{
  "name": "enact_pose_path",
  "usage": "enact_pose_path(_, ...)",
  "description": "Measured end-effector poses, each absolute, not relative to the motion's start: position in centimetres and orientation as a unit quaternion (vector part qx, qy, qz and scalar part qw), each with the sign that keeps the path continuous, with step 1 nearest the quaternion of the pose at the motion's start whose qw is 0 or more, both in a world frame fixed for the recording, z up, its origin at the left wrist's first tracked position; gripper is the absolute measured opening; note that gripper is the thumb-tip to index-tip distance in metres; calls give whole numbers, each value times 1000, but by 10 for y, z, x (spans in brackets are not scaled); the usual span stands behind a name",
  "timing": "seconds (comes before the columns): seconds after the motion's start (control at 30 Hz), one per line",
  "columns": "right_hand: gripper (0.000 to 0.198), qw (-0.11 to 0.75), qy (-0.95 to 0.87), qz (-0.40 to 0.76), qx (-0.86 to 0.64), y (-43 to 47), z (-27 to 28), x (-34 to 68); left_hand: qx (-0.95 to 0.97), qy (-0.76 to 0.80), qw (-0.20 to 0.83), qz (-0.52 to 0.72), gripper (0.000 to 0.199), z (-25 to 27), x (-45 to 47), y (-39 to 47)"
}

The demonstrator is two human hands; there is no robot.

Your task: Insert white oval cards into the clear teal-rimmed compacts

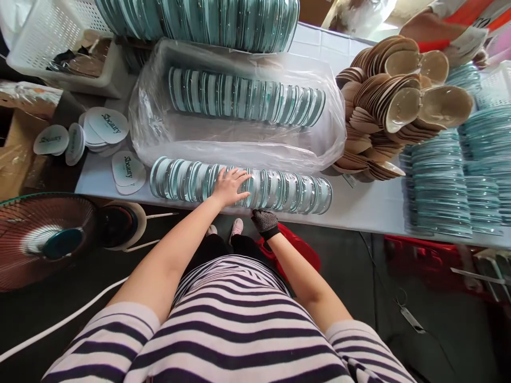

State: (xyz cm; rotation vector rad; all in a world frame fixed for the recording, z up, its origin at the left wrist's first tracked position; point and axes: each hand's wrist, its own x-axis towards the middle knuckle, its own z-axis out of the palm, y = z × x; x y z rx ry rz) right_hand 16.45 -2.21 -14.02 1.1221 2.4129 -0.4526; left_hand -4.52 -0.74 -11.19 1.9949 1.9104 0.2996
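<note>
A long row of clear plastic round-edged cases [275,190], standing on edge side by side, lies along the table's front edge. My left hand [232,186] rests on top of the row near its middle, fingers spread. My right hand [265,221], in a black mesh glove, is at the table edge just below the row; its fingers are bent and partly hidden, so what they touch does not show. Behind the row, a clear plastic bag [239,141] lies open, lining a long container, with another row of the same cases [247,98] inside.
More cases [199,24] stand at the back, and stacked cases [439,186] at right. Nested beige bra cups [403,106] sit beside the bag. Printed white cards [106,125] and a white basket [75,74] are left. A fan [48,242] and red stool [299,250] are below.
</note>
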Motion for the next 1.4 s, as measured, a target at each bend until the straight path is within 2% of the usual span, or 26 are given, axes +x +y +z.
enact_pose_path(0.17,42,106,852,-111,500,27,-96,185,724,664,150,111,65,-101,-24,-5)
enact_pose_path(0.23,41,90,844,-77,523,70,-78,183,738,649,141,118,69,-100,-9,2)
enact_pose_path(0.3,38,138,847,-84,507,113,-67,170,745,639,155,108,69,-102,6,10)
enact_pose_path(0.43,33,307,848,-150,404,164,-62,127,747,633,185,88,64,-111,17,22)
enact_pose_path(0.53,31,344,870,-102,337,167,-59,111,744,635,185,91,66,-115,15,23)
enact_pose_path(0.63,28,288,895,-96,328,151,-58,126,737,642,187,97,67,-114,13,21)
enact_pose_path(0.8,32,169,874,-143,433,82,-83,182,739,640,184,99,63,-111,16,19)
enact_pose_path(0.9,39,162,853,-154,472,33,-110,201,739,641,182,93,61,-109,17,19)
enact_pose_path(1.07,40,208,832,-169,485,-7,-139,201,740,644,176,86,60,-108,16,17)
enact_pose_path(1.17,40,200,834,-173,484,-5,-133,203,740,645,176,72,61,-105,16,16)
enact_pose_path(1.33,46,53,829,-119,544,59,-94,224,754,633,163,69,67,-99,37,26)
enact_pose_path(1.4,40,63,823,-102,555,103,-80,224,765,617,169,74,70,-99,51,35)
